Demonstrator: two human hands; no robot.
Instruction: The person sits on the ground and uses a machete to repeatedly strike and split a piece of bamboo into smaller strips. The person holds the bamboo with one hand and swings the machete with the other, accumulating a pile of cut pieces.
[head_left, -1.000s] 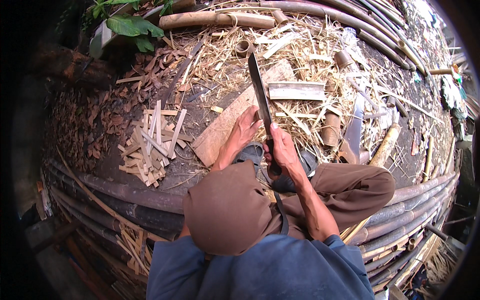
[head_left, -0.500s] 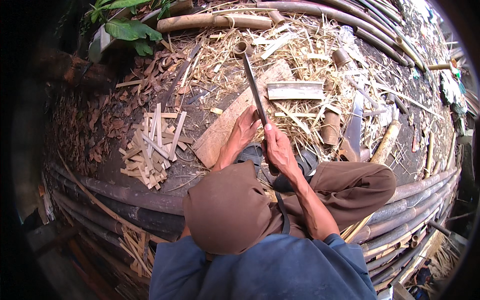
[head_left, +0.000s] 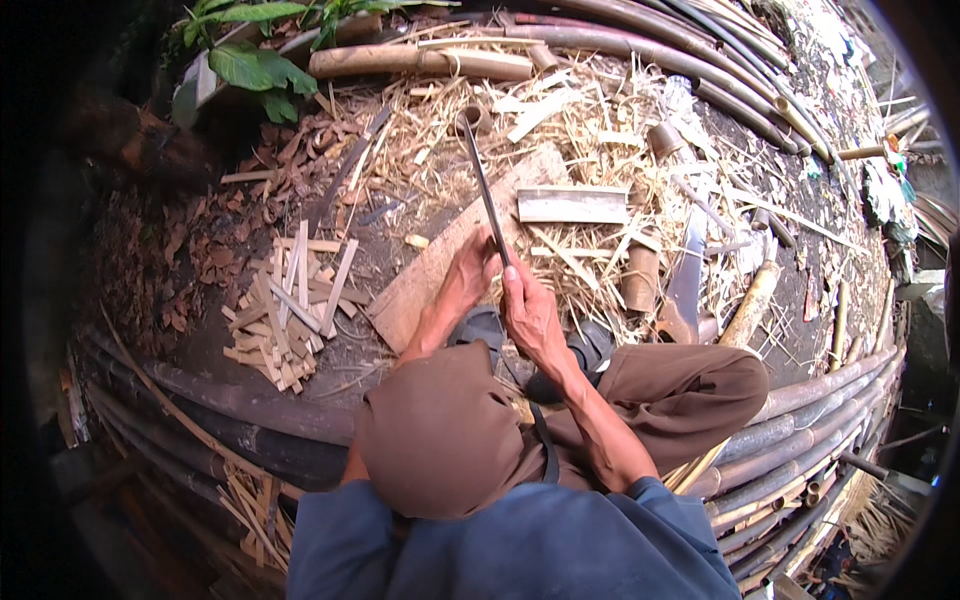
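In front of my knees, my right hand (head_left: 532, 308) is closed around a long, dark-bladed knife (head_left: 482, 180), thumb laid along its upper side. The blade points away from me, edge-on, over a wooden plank (head_left: 425, 272) on the ground. My left hand (head_left: 468, 272) is curled close against the left side of the blade, at its near part. A small dark brown end shows by the left fingertips; most of what those fingers grip is hidden. A split bamboo piece (head_left: 573, 205) lies to the right of the plank.
Cut bamboo slats (head_left: 290, 310) are heaped at the left. Shavings (head_left: 590, 120) cover the ground ahead. A hand saw (head_left: 686, 265) and short bamboo tubes (head_left: 640, 278) lie at the right. Long bamboo poles (head_left: 230, 390) run beside me; more poles (head_left: 640, 45) lie at the back.
The whole view has shifted slightly, so the scene sits a little left and lower. Both hands and the knife keep nearly the same pose, the blade tilting slightly more to the left.
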